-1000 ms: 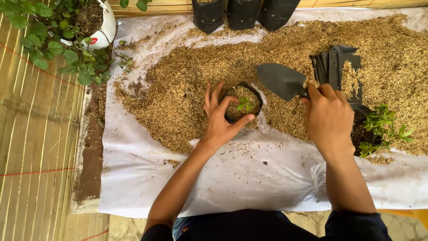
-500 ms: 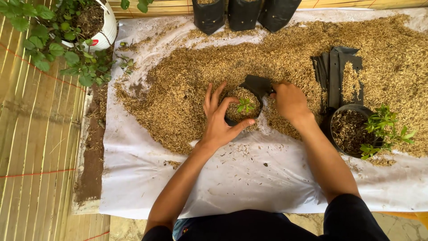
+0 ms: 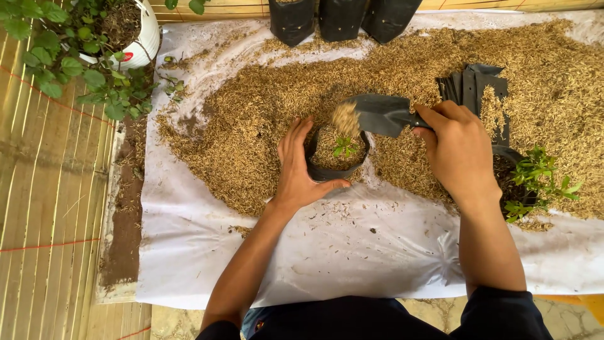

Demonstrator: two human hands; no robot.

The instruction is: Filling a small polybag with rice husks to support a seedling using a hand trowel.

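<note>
The left hand [image 3: 299, 173] cups the side of a small black grow bag [image 3: 335, 165] holding a green seedling [image 3: 343, 146]. The right hand [image 3: 458, 151] grips a dark trowel [image 3: 380, 114], tilted over the bag, with rice husk [image 3: 264, 113] spilling from its tip. Husk lies spread across a white sheet [image 3: 352, 252]. A stack of empty black bags [image 3: 472, 85] lies beyond the right hand, a leafy pot [image 3: 531, 179] beside its wrist.

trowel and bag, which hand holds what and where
Right hand grips the trowel by its handle; left hand cups the small black bag by its side.
</note>
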